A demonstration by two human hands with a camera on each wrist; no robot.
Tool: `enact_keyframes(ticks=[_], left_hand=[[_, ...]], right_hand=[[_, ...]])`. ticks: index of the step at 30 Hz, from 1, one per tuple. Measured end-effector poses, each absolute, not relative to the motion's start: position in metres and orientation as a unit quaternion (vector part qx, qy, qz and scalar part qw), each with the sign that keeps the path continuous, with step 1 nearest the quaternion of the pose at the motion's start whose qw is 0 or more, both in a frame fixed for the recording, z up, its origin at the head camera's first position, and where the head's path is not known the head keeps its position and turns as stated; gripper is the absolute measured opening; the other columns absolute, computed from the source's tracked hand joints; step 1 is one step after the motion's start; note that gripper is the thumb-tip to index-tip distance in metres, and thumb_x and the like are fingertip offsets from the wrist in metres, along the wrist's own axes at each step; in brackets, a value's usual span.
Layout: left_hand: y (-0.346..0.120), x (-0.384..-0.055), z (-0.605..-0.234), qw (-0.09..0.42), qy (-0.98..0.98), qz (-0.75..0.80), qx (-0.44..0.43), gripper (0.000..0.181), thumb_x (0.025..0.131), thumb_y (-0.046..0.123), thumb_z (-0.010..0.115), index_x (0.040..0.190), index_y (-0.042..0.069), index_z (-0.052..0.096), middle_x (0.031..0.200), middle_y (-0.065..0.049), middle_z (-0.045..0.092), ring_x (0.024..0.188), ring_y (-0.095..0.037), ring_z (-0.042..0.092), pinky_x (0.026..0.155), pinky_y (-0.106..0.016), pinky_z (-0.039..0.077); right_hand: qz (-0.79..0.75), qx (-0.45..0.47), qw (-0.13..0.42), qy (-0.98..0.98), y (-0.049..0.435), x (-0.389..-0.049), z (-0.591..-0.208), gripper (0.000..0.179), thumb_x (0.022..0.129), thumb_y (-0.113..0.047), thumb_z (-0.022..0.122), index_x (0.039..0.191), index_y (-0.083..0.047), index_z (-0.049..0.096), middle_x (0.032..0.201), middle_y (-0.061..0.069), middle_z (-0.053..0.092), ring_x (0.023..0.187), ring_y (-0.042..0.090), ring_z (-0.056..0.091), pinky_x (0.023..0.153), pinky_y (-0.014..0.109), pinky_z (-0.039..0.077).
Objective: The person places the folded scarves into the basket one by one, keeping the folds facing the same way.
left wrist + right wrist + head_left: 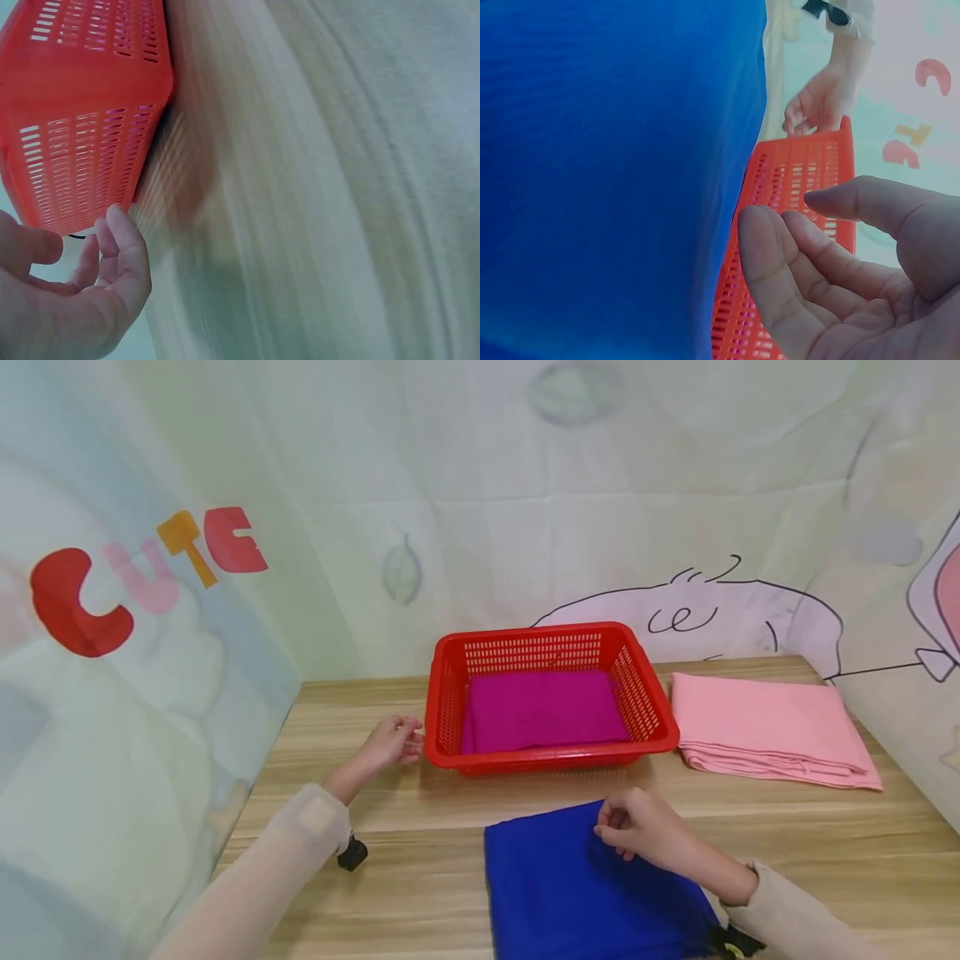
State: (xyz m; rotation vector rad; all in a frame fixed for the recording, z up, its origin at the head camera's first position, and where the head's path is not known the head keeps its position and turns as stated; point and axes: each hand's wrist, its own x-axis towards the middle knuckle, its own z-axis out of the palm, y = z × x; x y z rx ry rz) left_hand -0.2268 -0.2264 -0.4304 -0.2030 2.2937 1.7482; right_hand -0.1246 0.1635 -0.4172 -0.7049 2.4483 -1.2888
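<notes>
A red plastic basket (555, 758) with slotted walls stands on the table, a folded magenta cloth (547, 710) lying inside it. At the basket's left side is my left hand (393, 741), its loosely bent fingers (126, 251) right by the wall and nothing in its grasp. My right hand (647, 831) hovers over the folded blue cloth (555, 889) in front of the basket. In the right wrist view, that hand's thumb and fingertips are apart, with nothing between them.
A folded pink cloth (772, 727) lies right of the basket. The wood-grain table (405, 860) meets a printed curtain (480, 527) behind and on both sides.
</notes>
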Motion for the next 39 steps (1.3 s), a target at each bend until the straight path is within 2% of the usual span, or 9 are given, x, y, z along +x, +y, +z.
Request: enact_keyframes(ticks=[9, 18, 23, 26, 33, 39], left_hand=[[-0.227, -0.207, -0.433, 0.142, 0.787, 0.598, -0.057, 0.025, 0.108, 0.008, 0.037, 0.115, -0.015, 0.046, 0.088, -0.013, 0.060, 0.063, -0.009, 0.059, 0.059, -0.023, 0.057], [-0.222, -0.183, -0.434, 0.163, 0.783, 0.597, -0.064, 0.028, 0.107, 0.007, 0.037, 0.120, -0.017, 0.042, 0.088, -0.014, 0.055, 0.064, -0.013, 0.059, 0.062, -0.027, 0.059], [-0.220, -0.173, -0.435, 0.180, 0.788, 0.586, -0.051, 0.034, 0.108, 0.011, 0.038, 0.123, -0.019, 0.041, 0.095, -0.023, 0.057, 0.069, -0.016, 0.062, 0.067, -0.031, 0.060], [-0.218, -0.167, -0.436, 0.188, 0.786, 0.587, -0.045, 0.035, 0.108, 0.012, 0.039, 0.123, -0.019, 0.042, 0.096, -0.024, 0.059, 0.071, -0.017, 0.063, 0.069, -0.033, 0.060], [-0.211, -0.154, -0.435, 0.218, 0.769, 0.600, -0.030, 0.031, 0.106, 0.016, 0.048, 0.114, -0.014, 0.049, 0.088, -0.016, 0.065, 0.067, -0.013, 0.063, 0.064, -0.029, 0.060], [-0.205, -0.145, -0.435, 0.244, 0.772, 0.587, 0.001, 0.036, 0.104, 0.021, 0.055, 0.110, -0.014, 0.053, 0.089, -0.016, 0.068, 0.070, -0.015, 0.067, 0.068, -0.033, 0.060]], right_hand=[[-0.420, -0.219, 0.117, 0.873, 0.184, -0.125, -0.419, 0.012, 0.088, -0.005, 0.073, 0.080, -0.005, 0.065, 0.069, -0.003, 0.060, 0.051, 0.009, 0.056, 0.047, 0.026, 0.052], [-0.405, -0.186, 0.095, 0.890, 0.206, -0.127, -0.419, 0.007, 0.086, -0.004, 0.074, 0.086, -0.001, 0.068, 0.076, 0.001, 0.063, 0.055, 0.011, 0.057, 0.047, 0.026, 0.052], [-0.379, -0.183, 0.066, 0.905, 0.221, -0.132, -0.421, 0.012, 0.086, -0.006, 0.074, 0.092, 0.004, 0.070, 0.080, 0.002, 0.067, 0.062, 0.011, 0.060, 0.054, 0.025, 0.053], [-0.360, -0.179, 0.057, 0.914, 0.228, -0.134, -0.422, 0.018, 0.086, -0.009, 0.075, 0.094, 0.006, 0.071, 0.080, 0.002, 0.067, 0.064, 0.012, 0.060, 0.057, 0.025, 0.051], [-0.358, -0.185, 0.083, 0.912, 0.240, -0.134, -0.426, 0.022, 0.089, -0.008, 0.074, 0.094, 0.013, 0.070, 0.080, 0.007, 0.069, 0.058, 0.012, 0.061, 0.052, 0.025, 0.051], [-0.386, -0.203, 0.123, 0.891, 0.247, -0.134, -0.433, 0.022, 0.092, -0.007, 0.070, 0.094, 0.016, 0.070, 0.083, 0.013, 0.072, 0.057, 0.012, 0.063, 0.052, 0.027, 0.055]])
